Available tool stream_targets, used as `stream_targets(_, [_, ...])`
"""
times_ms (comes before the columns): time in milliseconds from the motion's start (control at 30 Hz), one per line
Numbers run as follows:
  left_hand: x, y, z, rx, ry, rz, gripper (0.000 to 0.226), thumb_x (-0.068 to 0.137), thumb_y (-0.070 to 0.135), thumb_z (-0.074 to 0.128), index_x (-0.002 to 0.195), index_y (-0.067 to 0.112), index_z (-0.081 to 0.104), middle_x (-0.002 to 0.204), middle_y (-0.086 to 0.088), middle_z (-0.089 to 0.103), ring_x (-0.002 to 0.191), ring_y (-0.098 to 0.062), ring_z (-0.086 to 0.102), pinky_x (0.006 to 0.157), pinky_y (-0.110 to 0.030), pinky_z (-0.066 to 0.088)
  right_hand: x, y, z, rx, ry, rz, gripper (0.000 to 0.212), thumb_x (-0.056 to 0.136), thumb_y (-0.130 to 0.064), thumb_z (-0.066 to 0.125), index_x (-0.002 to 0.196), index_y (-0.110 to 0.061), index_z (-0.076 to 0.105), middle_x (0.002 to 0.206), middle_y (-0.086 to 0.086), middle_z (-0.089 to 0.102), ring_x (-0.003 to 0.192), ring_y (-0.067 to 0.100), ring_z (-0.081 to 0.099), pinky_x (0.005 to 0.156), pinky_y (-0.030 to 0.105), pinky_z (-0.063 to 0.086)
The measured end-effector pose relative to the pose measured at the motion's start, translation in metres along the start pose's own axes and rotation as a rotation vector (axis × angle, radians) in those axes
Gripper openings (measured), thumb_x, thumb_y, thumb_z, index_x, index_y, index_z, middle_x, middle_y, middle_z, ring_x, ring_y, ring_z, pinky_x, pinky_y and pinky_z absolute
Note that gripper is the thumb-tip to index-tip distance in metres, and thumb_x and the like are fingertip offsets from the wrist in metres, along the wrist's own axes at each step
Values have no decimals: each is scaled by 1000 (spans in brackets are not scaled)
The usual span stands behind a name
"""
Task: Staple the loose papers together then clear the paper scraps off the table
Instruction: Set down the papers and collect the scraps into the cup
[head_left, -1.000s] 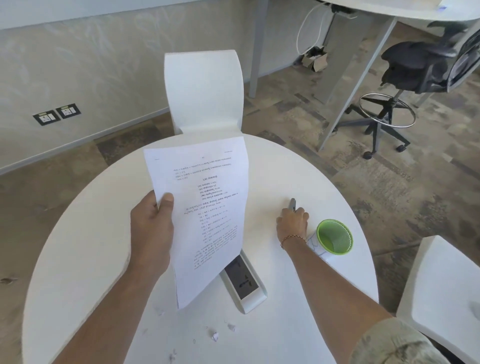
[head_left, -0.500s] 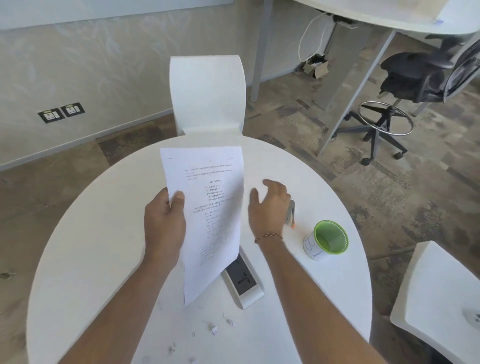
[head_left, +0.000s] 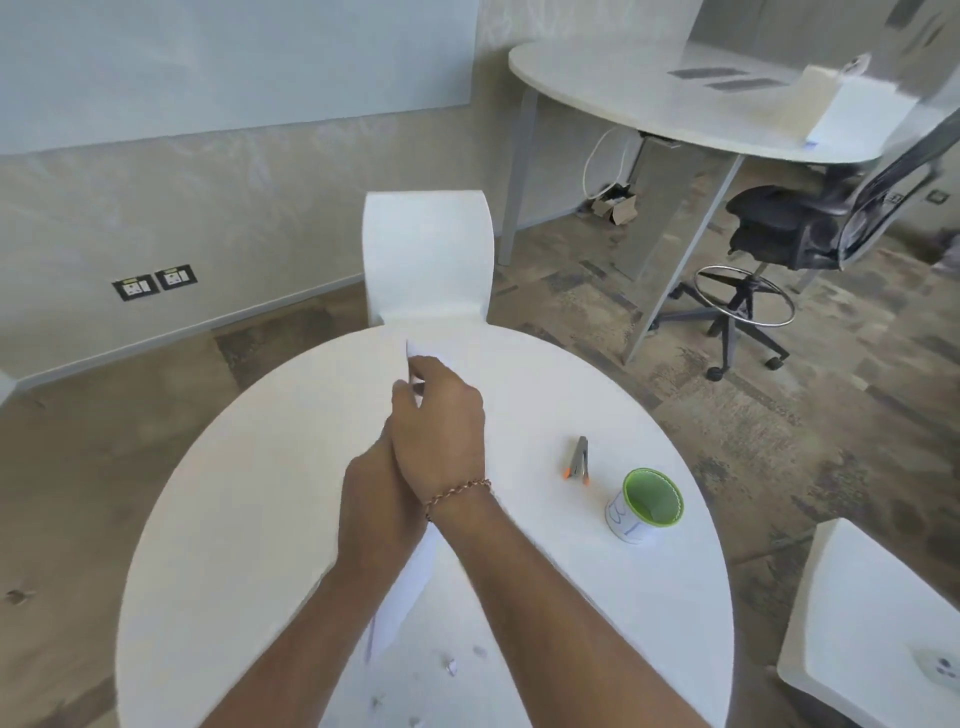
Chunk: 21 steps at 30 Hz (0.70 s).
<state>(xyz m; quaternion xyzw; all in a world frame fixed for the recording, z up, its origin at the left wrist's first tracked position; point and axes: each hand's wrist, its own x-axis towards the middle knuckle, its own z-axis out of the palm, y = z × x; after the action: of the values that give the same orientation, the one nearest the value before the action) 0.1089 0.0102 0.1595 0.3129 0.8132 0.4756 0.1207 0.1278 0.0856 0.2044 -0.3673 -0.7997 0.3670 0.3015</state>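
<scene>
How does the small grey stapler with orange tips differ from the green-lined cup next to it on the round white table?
The small grey stapler with orange tips lies flat on its side, while the green-lined cup stands upright with its mouth open. The stapler is slim and narrow; the cup is round and clearly bulkier. The stapler sits farther from the person, the cup nearer the table's right edge. Both rest untouched on the round white table.

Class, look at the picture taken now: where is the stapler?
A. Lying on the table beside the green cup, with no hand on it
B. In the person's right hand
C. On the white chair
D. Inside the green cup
A: the stapler lies on the table left of the green cup, while both hands are on the papers.
</scene>
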Motion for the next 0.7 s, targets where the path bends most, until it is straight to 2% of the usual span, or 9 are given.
stream_targets(67, [-6, 6, -3, 14, 6, 52, 47, 85, -12, 58, 129, 5, 60, 99, 2, 65, 87, -22, 64, 69, -11, 44, -1, -1, -4, 14, 22, 48, 20, 96, -15, 49, 80, -8, 59, 71, 4, 63, 66, 22, 54, 62, 34, 44])
stream_targets(100, [-9, 8, -7, -4, 16, 85, 52, 88, -8, 57, 137, 9, 55, 112, 4, 65, 100, -21, 65, 78, -15, 49, -2, -3, -7, 25, 22, 74, 27, 97, -16, 48, 71, -7, 52, 60, 2, 54, 57, 19, 45, 54, 32, 38])
stream_targets(167, [-13, 4, -13, -19, 38, 162, 57, 93, 1, 58, 147, 14, 46, 141, 0, 58, 128, -19, 55, 102, -29, 48, -5, -7, -13, 75, 13, 133, 35, 93, -12, 50, 58, -12, 42, 49, -5, 40, 49, 11, 34, 46, 22, 28])
stream_targets(233, [-17, -2, -19, 8, 68, 238, 56, 95, 11, 64, 148, 14, 45, 149, -6, 51, 138, -19, 45, 110, -34, 41, -8, -9, -17, 198, -3, 215, 32, 85, -4, 53, 55, -16, 48, 48, -8, 47, 48, 6, 41, 46, 17, 34])
stream_targets(300, [-18, -7, -23, 54, 108, 309, 55, 92, 20, 69, 143, 11, 50, 150, -12, 48, 139, -24, 41, 111, -43, 43, -10, -10, -21, 426, -32, 292, 19, 82, -3, 58, 71, -13, 69, 68, 0, 70, 65, 15, 63, 63, 32, 54])
stream_targets(367, [-18, -8, -29, 110, 131, 358, 57, 88, 30, 69, 138, 9, 53, 150, -13, 46, 137, -30, 42, 108, -52, 46, -12, -10, -26, 655, -77, 346, 13, 85, -2, 61, 87, -5, 74, 85, 21, 72, 73, 29, 63, 71, 42, 54])
stream_targets(500, [-21, -7, -41, 181, 152, 415, 56, 88, 31, 65, 139, 12, 52, 154, -10, 38, 139, -33, 39, 109, -56, 43, -17, -16, -34, 809, -116, 304, 15, 91, -6, 65, 84, 8, 63, 79, 19, 58, 75, 27, 55, 73, 43, 48])
stream_targets(600, [-25, -9, -43, 221, 167, 457, 59, 88, 18, 68, 143, 13, 47, 156, -11, 34, 142, -34, 35, 112, -54, 39, -18, -19, -31, 829, -109, 279, 26, 90, -10, 69, 89, 14, 60, 82, 19, 61, 76, 28, 58, 76, 45, 52])
stream_targets(700, [-27, -8, -43, 250, 171, 467, 73, 82, 3, 74, 145, 16, 40, 156, -14, 35, 141, -37, 36, 110, -55, 40, -18, -23, -27, 822, -95, 261, 40, 88, -18, 71, 85, 17, 51, 78, 17, 54, 74, 27, 53, 73, 44, 50])
